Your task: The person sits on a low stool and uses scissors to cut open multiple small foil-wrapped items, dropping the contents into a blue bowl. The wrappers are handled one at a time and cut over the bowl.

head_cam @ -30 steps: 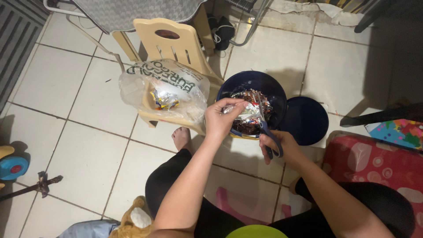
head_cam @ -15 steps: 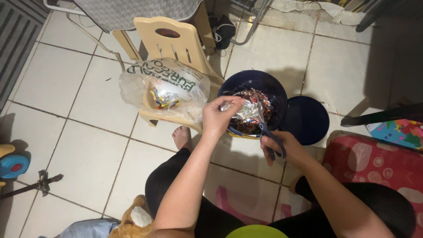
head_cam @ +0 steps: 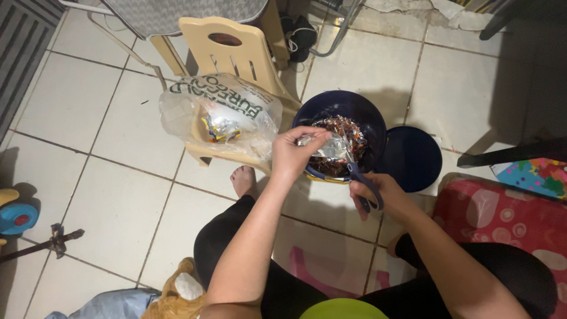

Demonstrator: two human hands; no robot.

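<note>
My left hand [head_cam: 293,153] pinches a shiny silver foil wrapper [head_cam: 326,146] over a dark blue bucket [head_cam: 339,109] that holds several cut wrapper pieces. My right hand [head_cam: 381,195] grips blue-handled scissors [head_cam: 355,171], whose blades reach up into the wrapper's right end. The bucket stands on the tiled floor just beyond my knees.
A small cream plastic chair [head_cam: 227,53] to the left carries a clear plastic bag [head_cam: 221,115] with several wrappers inside. The bucket's dark blue lid [head_cam: 412,158] lies to its right. A red patterned cushion [head_cam: 508,215] sits at right; a toy [head_cam: 15,215] and a stuffed animal [head_cam: 174,292] lie at left.
My left hand lifted the wrapper slightly while the scissors stayed at its right end. The view shifted a little.
</note>
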